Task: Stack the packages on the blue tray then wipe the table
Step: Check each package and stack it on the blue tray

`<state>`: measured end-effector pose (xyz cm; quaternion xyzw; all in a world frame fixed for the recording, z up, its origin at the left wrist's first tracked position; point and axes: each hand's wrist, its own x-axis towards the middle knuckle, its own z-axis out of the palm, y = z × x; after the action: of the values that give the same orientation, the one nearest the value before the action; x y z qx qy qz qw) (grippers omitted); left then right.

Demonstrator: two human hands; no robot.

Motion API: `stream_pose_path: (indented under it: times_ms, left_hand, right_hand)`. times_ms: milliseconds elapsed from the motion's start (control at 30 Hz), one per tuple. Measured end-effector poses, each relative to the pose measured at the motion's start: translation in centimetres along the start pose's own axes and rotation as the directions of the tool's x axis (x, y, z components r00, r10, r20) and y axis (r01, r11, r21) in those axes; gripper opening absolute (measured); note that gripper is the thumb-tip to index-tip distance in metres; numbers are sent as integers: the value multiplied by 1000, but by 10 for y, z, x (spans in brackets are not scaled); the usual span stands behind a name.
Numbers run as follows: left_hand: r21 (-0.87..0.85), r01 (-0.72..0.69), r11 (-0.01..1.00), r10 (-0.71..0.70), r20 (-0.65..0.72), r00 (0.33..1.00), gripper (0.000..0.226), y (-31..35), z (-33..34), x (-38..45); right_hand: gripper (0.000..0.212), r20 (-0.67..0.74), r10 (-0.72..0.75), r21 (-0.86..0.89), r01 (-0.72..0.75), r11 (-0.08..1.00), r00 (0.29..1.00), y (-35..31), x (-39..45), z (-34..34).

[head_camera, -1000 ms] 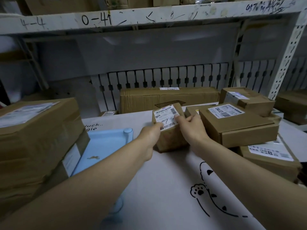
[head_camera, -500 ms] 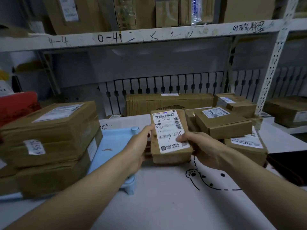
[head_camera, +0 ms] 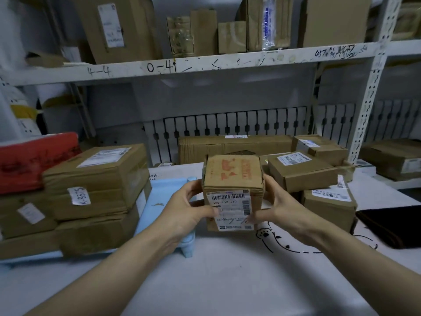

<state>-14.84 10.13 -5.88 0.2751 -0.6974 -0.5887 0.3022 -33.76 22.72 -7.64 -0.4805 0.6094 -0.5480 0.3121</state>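
On the left side: blue tray [head_camera: 167, 197] holds stacked brown boxes [head_camera: 95, 190] | middle: small box [head_camera: 232, 190] held up above the table [head_camera: 227, 281] | left hand [head_camera: 189, 213] and right hand [head_camera: 275, 210] squeeze its sides, thumbs on the label.

Shelf edge [head_camera: 205, 65], handwritten in black: "4-4", "0-41". White sticker [head_camera: 79, 196] on stacked box at left: "K-9575". Shipping label [head_camera: 231, 209] on held box: barcode, "159 159 J10"; remaining print illegible.
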Motion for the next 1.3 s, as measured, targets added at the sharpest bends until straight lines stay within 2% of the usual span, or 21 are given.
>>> stream_pose_path:
  times_ms: [100, 200, 433, 533, 667, 767, 867, 1033, 1167, 1300]
  left_hand:
    - [34, -41, 999, 40, 16, 999, 59, 2, -5, -5]
    - [71, -93, 993, 91, 33, 995, 65, 2, -9, -8]
    - [213, -212, 954, 205, 53, 977, 101, 9, -13, -11]
    - [364, -272, 891, 272, 50, 961, 113, 13, -14, -11]
    - [559, -381, 737, 386, 114, 915, 118, 19, -14, -14]
    - [618, -413, 669, 394, 176, 902, 118, 20, -14, -14]
    - [629, -419, 654, 374, 213, 903, 112, 20, -13, -12]
    - [535, -368, 760, 329, 172, 929, 94, 15, -28, -5]
    - [294, -240, 925, 225, 83, 971, 89, 9, -39, -4]
    - [110, -177, 978, 169, 79, 982, 87, 5, -43, -5]
  right_hand:
    - [86, -41, -23, -29, 22, 999, 999, -3, -5, 4]
    - [89, -69, -51, -89, 45, 995, 996, -4, -6, 4]
    - [92, -79, -121, -170, 106, 980, 990, -5, -7, 9]
    - [93, -85, -152, -203, 132, 970, 985, -5, -7, 9]
    - [94, -70, -180, -284, 154, 946, 981, -4, -8, 8]
    - [96, -69, -217, -404, 172, 899, 974, -7, -8, 10]
    - [104, -52, -227, -480, 175, 860, 973, -13, -8, 10]
    - [115, -32, -226, -414, 193, 890, 974, -15, -6, 6]
    - [133, -50, -154, -224, 139, 965, 987, -14, -5, 1]
    - [130, 8, -100, -171, 99, 980, 995, -7, -6, -2]
